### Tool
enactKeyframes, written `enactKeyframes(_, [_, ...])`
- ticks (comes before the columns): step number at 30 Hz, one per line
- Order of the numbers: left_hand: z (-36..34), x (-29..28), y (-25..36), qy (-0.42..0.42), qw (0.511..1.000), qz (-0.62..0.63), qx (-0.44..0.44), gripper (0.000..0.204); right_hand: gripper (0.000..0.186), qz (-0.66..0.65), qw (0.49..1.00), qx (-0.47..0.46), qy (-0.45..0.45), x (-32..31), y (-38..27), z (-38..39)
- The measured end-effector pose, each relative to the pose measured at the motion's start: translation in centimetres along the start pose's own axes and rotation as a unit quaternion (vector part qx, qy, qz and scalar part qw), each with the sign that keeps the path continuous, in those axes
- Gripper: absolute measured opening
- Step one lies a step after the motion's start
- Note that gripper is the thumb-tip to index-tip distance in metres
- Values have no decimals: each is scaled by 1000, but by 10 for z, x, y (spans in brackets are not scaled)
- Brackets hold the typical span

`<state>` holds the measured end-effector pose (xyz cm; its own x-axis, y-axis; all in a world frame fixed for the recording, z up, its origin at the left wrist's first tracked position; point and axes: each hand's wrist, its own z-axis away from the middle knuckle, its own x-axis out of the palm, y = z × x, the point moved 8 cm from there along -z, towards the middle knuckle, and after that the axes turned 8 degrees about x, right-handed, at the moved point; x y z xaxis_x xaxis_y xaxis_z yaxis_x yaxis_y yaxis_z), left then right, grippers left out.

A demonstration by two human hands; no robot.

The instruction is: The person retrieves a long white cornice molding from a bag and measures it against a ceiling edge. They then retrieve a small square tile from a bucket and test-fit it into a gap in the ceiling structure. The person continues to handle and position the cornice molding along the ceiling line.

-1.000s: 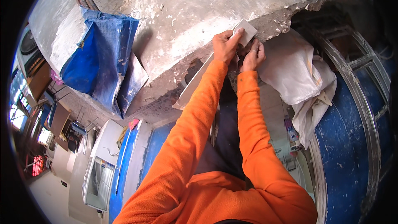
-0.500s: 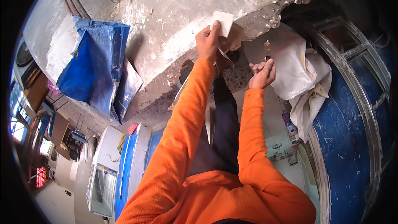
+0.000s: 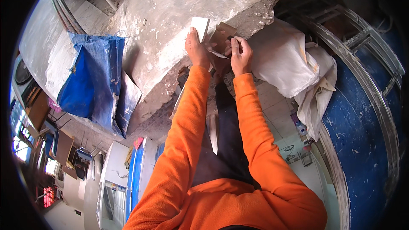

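In the head view my left hand (image 3: 197, 49) is closed around a white rectangular piece of board (image 3: 199, 27), thumb on its face, at the broken concrete edge (image 3: 253, 19). Beside it my right hand (image 3: 239, 55) grips a small tool with a dark handle (image 3: 231, 38); what its far end is, I cannot make out clearly. A brownish flat piece (image 3: 222, 33) lies just past my fingers, and a thin pale sliver shows between my hands. My legs in dark trousers show below, with a pointed pale strip (image 3: 213, 130) beside them.
A torn blue sheet (image 3: 89, 81) hangs on the concrete at left, beneath several pipes (image 3: 66, 6). At right are a crumpled white sack (image 3: 285, 59), a metal ladder (image 3: 364, 85) and a blue surface (image 3: 358, 145). Chairs and furniture crowd the far lower left.
My left hand has moved left with the white piece. My right hand dropped away rightward with the tool, then came back up beside the left. The whole view has shifted slightly.
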<state>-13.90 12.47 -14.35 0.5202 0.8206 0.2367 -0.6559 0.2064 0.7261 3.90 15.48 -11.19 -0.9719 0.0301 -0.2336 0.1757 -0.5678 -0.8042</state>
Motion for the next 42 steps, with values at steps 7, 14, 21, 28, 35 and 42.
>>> enactKeyframes(7, [3, -12, 24, -16, 999, -13, 38, 21, 19, 21, 999, 39, -3, 5, -3, -4])
enactKeyframes(14, [-3, 29, 70, -177, 936, -281, 118, 28, 22, -62, 998, 16, 24, 2, 4, 19])
enactKeyframes(21, [-41, 133, 43, -388, 770, -476, 171, 45, 39, -146, 988, -30, 37, 12, 15, 43])
enactKeyframes(28, [-27, 184, -2, -449, 640, -595, 187, 42, 44, -139, 989, -30, 46, 12, 17, 42])
enactKeyframes(35, [-27, 180, -3, -438, 666, -586, 148, 45, 40, -136, 989, -42, 47, 6, 17, 43])
enactKeyframes(42, [-17, 202, 20, -392, 552, -691, 253, 46, 38, -102, 993, -51, 42, 4, 19, 42])
